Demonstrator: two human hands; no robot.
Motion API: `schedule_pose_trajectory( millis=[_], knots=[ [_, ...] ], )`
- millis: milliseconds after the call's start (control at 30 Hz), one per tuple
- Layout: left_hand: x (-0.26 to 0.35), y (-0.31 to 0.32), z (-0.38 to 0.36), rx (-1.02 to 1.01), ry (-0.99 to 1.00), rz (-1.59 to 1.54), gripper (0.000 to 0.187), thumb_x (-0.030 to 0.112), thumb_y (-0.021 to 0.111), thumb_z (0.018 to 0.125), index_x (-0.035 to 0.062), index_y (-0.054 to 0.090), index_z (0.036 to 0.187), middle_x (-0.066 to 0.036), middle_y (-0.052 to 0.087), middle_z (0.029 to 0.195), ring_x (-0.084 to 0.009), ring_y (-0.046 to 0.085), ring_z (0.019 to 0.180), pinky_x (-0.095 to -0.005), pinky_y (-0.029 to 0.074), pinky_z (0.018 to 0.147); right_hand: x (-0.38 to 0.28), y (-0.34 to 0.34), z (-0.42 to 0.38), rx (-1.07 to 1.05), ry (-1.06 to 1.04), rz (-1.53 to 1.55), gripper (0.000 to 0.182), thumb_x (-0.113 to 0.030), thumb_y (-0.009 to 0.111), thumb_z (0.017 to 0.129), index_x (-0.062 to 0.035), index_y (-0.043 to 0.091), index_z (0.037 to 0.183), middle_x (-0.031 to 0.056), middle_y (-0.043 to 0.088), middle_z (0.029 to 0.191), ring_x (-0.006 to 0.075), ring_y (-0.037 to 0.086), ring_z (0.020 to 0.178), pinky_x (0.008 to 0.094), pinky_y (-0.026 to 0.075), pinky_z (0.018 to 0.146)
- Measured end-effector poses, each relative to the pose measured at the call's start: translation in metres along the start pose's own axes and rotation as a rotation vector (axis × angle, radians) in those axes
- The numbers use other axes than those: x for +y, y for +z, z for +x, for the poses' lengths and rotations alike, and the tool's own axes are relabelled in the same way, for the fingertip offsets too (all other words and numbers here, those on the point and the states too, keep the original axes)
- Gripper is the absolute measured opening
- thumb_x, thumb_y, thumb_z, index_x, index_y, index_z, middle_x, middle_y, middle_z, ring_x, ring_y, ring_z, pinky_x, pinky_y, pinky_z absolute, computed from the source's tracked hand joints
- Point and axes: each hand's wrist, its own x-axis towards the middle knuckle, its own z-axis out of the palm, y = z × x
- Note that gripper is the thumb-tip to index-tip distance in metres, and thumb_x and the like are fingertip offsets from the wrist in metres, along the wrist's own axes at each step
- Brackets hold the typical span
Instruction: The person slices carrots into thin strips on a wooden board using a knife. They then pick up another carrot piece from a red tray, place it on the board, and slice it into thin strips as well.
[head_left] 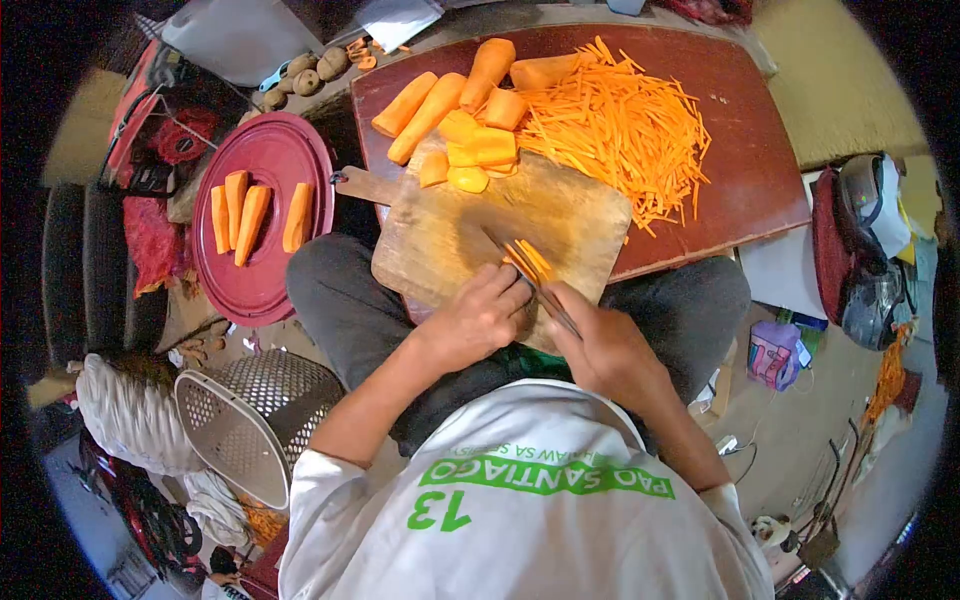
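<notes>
Carrot slices (536, 259) lie on the near part of a wooden cutting board (590, 208), right beside the blade of a knife (527, 272). The right hand (612, 345) is closed around the knife's handle. The left hand (487, 312) has its fingers bent close to the blade and slices; whether it grips a piece is hidden. Thick carrot chunks (483, 149) sit at the board's far edge. Beyond, whole carrots (428, 118) and a heap of thin strips (625, 130) cover part of the red surface (745, 195). Left of it, four carrot pieces rest on a round red lid (270, 295).
</notes>
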Motion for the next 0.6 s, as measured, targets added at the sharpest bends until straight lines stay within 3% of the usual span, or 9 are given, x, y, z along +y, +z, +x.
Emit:
schedule_pose_trajectory(
  millis=[133,233,333,433,600],
  knots=[
    [-0.003,0.008,-0.006,0.01,0.003,0.001,0.019,0.015,0.073,0.074,0.0001,0.076,0.085,-0.01,0.064,0.098,-0.0303,0.061,0.103,-0.0408,0.051,0.087,0.007,0.001,0.022,0.038,-0.11,-0.036,0.034,-0.023,0.063,0.107,-0.0061,0.053,0.135,0.0299,0.072,0.107,0.0528,0.071,0.1,0.0617,0.057,0.081],
    [-0.002,0.007,-0.006,0.05,-0.011,0.006,0.018,0.015,0.074,0.074,0.0003,0.076,0.084,-0.01,0.064,0.097,-0.0294,0.062,0.101,-0.0399,0.052,0.086,-0.005,-0.013,-0.008,-0.023,0.022,0.024,0.033,-0.023,0.061,0.108,-0.0055,0.054,0.134,0.0299,0.072,0.108,0.0529,0.071,0.1,0.0624,0.057,0.082],
    [-0.002,0.003,-0.006,0.035,-0.02,0.005,0.018,0.015,0.075,0.073,0.0004,0.076,0.084,-0.009,0.065,0.098,-0.0286,0.062,0.1,-0.0396,0.052,0.085,-0.006,-0.015,-0.035,-0.039,0.078,-0.045,0.037,-0.018,0.06,0.108,-0.005,0.055,0.142,0.0291,0.072,0.099,0.0531,0.07,0.096,0.0567,0.056,0.076],
    [-0.002,0.005,-0.006,0.058,-0.02,0.004,0.019,0.015,0.075,0.074,-0.0002,0.076,0.085,-0.009,0.065,0.098,-0.0282,0.062,0.099,-0.04,0.053,0.084,0.001,0.0,-0.022,0.022,-0.034,-0.098,0.036,-0.017,0.061,0.108,-0.0051,0.055,0.141,0.029,0.071,0.099,0.0534,0.07,0.094,0.0574,0.055,0.075],
    [-0.003,0.009,-0.008,0.056,-0.002,-0.007,0.022,0.014,0.074,0.074,-0.0015,0.076,0.089,-0.01,0.066,0.1,-0.0288,0.062,0.1,-0.041,0.053,0.085,-0.004,0.001,0.014,0.02,-0.037,0.002,0.029,-0.023,0.062,0.108,-0.0041,0.056,0.129,0.0306,0.071,0.108,0.0527,0.071,0.099,0.0608,0.057,0.082]
  ],
)
